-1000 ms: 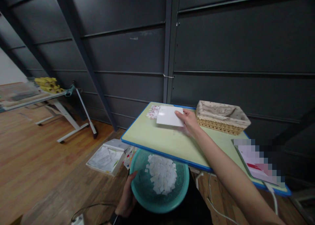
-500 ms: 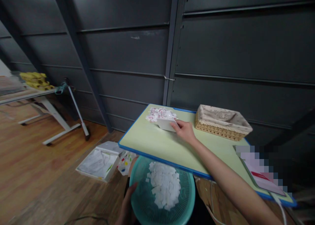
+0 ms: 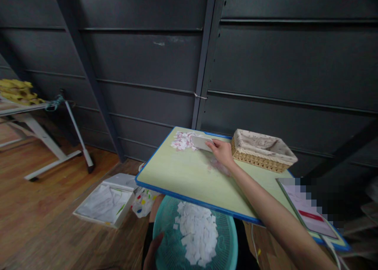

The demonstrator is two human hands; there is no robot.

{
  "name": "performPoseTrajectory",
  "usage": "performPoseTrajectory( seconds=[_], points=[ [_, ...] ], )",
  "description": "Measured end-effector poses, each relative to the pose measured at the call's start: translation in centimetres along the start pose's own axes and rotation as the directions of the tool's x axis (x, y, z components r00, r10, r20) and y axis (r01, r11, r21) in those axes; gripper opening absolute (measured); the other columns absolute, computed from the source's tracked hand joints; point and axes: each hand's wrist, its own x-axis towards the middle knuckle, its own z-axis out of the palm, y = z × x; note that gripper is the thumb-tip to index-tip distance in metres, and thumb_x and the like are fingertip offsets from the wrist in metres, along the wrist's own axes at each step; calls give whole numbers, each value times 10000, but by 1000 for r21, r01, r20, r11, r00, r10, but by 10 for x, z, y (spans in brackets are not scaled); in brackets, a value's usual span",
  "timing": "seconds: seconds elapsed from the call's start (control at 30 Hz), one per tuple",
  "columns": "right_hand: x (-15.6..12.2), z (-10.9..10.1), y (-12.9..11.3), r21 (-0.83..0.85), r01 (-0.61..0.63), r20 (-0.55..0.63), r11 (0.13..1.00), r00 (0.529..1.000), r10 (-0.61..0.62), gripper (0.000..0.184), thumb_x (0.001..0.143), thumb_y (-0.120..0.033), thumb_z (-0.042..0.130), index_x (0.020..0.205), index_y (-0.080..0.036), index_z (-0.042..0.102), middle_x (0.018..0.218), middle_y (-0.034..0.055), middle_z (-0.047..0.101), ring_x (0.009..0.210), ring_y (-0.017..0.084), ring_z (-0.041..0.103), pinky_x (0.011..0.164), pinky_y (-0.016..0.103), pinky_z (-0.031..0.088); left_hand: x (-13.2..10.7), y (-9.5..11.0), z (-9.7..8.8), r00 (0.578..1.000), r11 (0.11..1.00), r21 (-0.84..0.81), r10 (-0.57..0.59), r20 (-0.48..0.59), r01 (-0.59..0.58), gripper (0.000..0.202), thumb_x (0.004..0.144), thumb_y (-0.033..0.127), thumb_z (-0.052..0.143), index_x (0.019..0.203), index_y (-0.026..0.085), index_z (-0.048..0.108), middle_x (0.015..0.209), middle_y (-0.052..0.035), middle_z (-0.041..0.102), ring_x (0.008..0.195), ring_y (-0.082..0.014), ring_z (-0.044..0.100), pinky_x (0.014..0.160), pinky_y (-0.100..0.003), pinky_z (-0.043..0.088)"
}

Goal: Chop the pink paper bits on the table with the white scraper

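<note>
My right hand (image 3: 222,152) reaches across the pale green table (image 3: 183,173) and is closed on a white card (image 3: 201,142), held nearly edge-on against the tabletop. Just left of the card lies a heap of small pink-and-white paper pieces (image 3: 183,141). My left hand (image 3: 152,251) holds the rim of a teal plastic basket (image 3: 224,242) below the table's front edge. Several small white paper pieces (image 3: 196,232) are piled inside it.
A wicker basket with cloth lining (image 3: 262,150) stands right of my right hand. A clipboard with papers (image 3: 307,211) lies at the table's right end. On the wooden floor sit an open white box (image 3: 104,201) and a plastic bag (image 3: 143,202). A second table (image 3: 35,116) stands far left.
The card has gone from lying flat over the pink pieces to standing nearly edge-on beside them, and the heap is now uncovered. The view has shifted right; the teal basket stays under the table edge.
</note>
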Motion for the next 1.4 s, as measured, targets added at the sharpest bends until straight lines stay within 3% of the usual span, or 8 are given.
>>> performPoseTrajectory(
  seconds=[0.13, 0.33, 0.53, 0.67, 0.9, 1.0, 1.27, 1.4],
  points=[
    [8, 2, 5, -39, 10, 39, 999, 999, -8, 433, 847, -504, 479, 638, -164, 646, 551, -6, 549, 527, 135, 433, 512, 248, 251, -3, -1, 3, 996, 998, 17, 66, -65, -65, 962, 703, 243, 704, 1493, 112, 170, 1101, -119, 722, 1182, -369, 538, 1039, -516, 414],
    [6, -7, 9, -159, -21, -102, 987, 995, 5, 377, 838, -449, 489, 612, -175, 616, 561, 26, 588, 525, 150, 452, 523, 265, 248, -12, -4, 9, 996, 997, 11, 76, -38, -75, 689, 762, 309, 628, 1394, 119, 429, 1021, -80, 760, 1261, -309, 478, 1050, -433, 416],
    [3, -9, 13, -177, -28, -71, 984, 997, 16, 332, 825, -408, 498, 639, -173, 639, 590, 43, 621, 541, 164, 481, 531, 271, 256, -22, -1, 18, 987, 987, 30, 160, 8, -161, 500, 795, 301, 598, 1242, 79, 581, 1022, -94, 765, 1230, -310, 519, 1066, -416, 391],
    [4, -11, 13, -217, -47, -122, 975, 992, 21, 325, 839, -381, 482, 683, -160, 662, 648, 66, 656, 561, 171, 503, 552, 276, 267, -22, -2, 20, 981, 981, 39, 188, 38, -189, 535, 769, 299, 636, 1254, 81, 578, 1081, -113, 747, 1205, -319, 543, 1042, -415, 418],
    [2, 4, 6, -138, 50, -4, 989, 999, -51, 348, 876, -396, 451, 717, -172, 664, 678, 58, 659, 595, 166, 520, 568, 267, 269, -23, -3, 22, 987, 987, 69, 144, 66, -148, 614, 764, 292, 653, 1330, 111, 497, 1151, -130, 719, 1104, -324, 624, 1017, -476, 437],
    [3, 5, 5, -96, 40, -23, 995, 999, -42, 353, 873, -410, 452, 721, -174, 665, 677, 55, 656, 602, 169, 517, 562, 263, 275, -23, -3, 23, 981, 980, 80, 176, 75, -182, 639, 766, 294, 651, 1355, 123, 470, 1144, -133, 723, 1103, -325, 624, 1016, -477, 433],
    [2, 4, 6, -48, 53, 8, 997, 999, -53, 349, 866, -401, 461, 706, -166, 663, 650, 36, 637, 576, 150, 493, 559, 256, 276, -26, 0, 25, 976, 970, 121, 202, 79, -210, 562, 769, 317, 645, 1280, 102, 552, 1159, -137, 716, 1168, -339, 574, 1032, -438, 417],
    [4, 7, 8, 5, 28, 0, 1000, 1000, -28, 342, 857, -402, 472, 744, -157, 682, 649, 31, 635, 588, 152, 508, 551, 251, 281, -31, 0, 31, 974, 964, 141, 224, 27, -225, 510, 774, 269, 633, 1255, 111, 575, 1169, -114, 714, 1194, -322, 557, 1058, -438, 390]
  ],
)
